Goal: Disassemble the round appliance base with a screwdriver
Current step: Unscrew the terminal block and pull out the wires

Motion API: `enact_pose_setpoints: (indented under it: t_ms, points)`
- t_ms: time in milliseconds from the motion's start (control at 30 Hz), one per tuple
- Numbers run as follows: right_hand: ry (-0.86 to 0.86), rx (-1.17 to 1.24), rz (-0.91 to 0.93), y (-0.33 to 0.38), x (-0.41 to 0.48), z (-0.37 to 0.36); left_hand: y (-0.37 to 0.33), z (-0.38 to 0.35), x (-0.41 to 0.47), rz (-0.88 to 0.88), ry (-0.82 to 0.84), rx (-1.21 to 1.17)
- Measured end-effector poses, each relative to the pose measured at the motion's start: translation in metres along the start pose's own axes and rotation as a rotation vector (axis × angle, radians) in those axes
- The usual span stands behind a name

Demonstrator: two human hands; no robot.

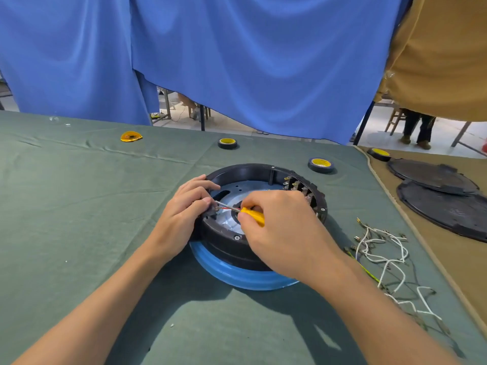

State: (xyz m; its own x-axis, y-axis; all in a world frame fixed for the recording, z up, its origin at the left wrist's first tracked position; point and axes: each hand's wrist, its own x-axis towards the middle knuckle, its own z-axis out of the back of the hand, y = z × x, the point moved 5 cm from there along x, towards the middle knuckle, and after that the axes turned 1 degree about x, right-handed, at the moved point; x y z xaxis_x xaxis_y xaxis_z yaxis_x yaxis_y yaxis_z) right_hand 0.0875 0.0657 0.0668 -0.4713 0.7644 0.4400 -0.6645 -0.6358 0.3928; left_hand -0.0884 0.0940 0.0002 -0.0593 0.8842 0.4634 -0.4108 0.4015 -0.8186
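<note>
The right hand pinches the yellow handle of the screwdriver with curled fingers. Its shaft runs nearly level from right to left, and the tip points at a small fitting inside the left rim. There the left hand curls over the edge of the round appliance base to steady it. The base lies open side up, mid-way across the green-clothed surface, with a blue ring beneath. The shaft should probably line up with the screw, with pressure kept along it while turning so the tip does not slip toward the nearby fingers. Loose wires lie to the right.
</note>
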Motion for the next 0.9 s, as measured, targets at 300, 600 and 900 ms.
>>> enact_pose_setpoints:
  t_ms: [300, 600, 900]
  points:
    - [-0.123, -0.024, -0.083, -0.016, -0.002, 0.000, -0.001, 0.000, 0.002, -0.050, -0.063, 0.091]
    - [-0.457, 0.031, -0.270, -0.050, -0.001, -0.009, -0.024, -0.002, -0.017, -0.014, -0.200, 0.441]
    - [-0.578, 0.159, -0.492, -0.047, -0.028, 0.004, -0.045, 0.018, -0.024, -0.182, -0.124, 0.798]
